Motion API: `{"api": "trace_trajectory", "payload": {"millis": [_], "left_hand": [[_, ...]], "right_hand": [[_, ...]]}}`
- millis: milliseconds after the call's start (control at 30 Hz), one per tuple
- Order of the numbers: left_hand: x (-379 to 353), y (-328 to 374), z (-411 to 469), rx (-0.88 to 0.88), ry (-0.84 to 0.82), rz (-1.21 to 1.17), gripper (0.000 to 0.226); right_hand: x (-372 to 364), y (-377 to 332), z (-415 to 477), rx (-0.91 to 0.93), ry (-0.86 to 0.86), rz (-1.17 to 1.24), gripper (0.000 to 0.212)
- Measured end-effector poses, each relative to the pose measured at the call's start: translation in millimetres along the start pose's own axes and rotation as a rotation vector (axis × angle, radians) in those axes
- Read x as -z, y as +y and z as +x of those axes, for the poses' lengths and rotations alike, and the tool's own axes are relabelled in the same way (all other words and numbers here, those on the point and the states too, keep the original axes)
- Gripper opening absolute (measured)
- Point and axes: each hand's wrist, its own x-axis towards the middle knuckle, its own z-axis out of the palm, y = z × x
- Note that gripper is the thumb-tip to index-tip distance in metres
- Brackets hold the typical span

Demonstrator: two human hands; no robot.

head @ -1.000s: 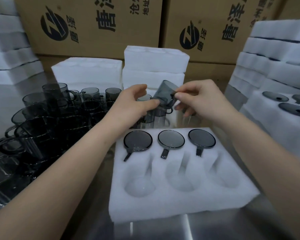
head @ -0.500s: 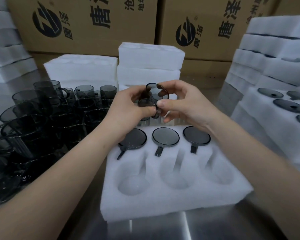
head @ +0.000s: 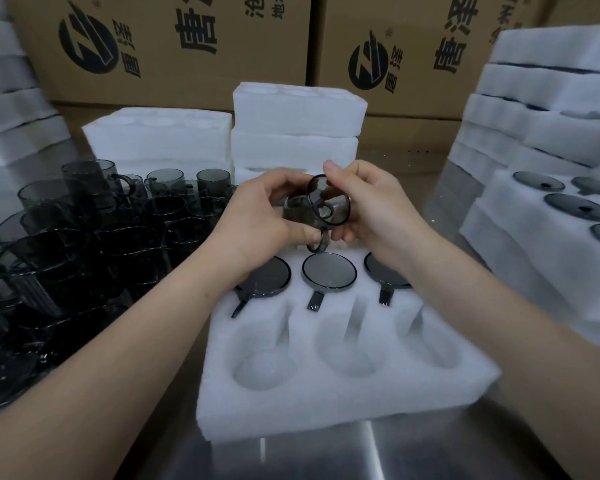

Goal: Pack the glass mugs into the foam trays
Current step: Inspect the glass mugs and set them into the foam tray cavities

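Steel table (head: 326, 459), cardboard boxes (head: 194, 77), foam tray (head: 326, 403), mug (head: 300, 212)

Brown cardboard cartons (head: 160, 46) printed with black logos and Chinese characters filled the upper part of the frame, with a vertical seam between two of them near top centre. A brushed-metal counter (head: 326, 455) spread across the bottom edge, showing pale streaks of reflected light. The lighting was dim and cool.

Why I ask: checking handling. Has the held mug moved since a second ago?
Yes: the held mug has come lower, nearer the foam tray's back row, and turned its rim toward the camera.
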Motion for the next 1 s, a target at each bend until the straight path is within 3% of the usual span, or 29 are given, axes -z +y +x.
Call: {"api": "trace_trajectory", "payload": {"millis": [167,267,433,667,733,867,1000], "left_hand": [[2,0,-1,0.033,0.055,-0.095,0.048],[4,-3,0,0.054,0.098,-0.118,0.044],[4,-5,1,0.071,0.13,-0.043,0.044],[-4,0,-2,-0.058,0.112,0.329,0.051],[-6,2,-3,-0.062,0.127,0.367,0.054],[-4,1,-1,0.006,0.271,0.224,0.058],[-1,-1,-1,0.039,0.388,0.207,0.062]], "right_hand": [[9,-3,2,-0.14,-0.18,0.305,0.011],[12,-3,2,-0.166,-0.307,0.441,0.036],[6,0,-1,-0.085,-0.283,0.284,0.044],[-7,4,-1,0.068,-0.001,-0.24,0.044],[-6,4,0,0.067,0.043,-0.2,0.035],[-3,-3,1,-0.026,0.001,0.18,0.024],[-3,2,1,-0.047,-0.178,-0.037,0.029]]}}
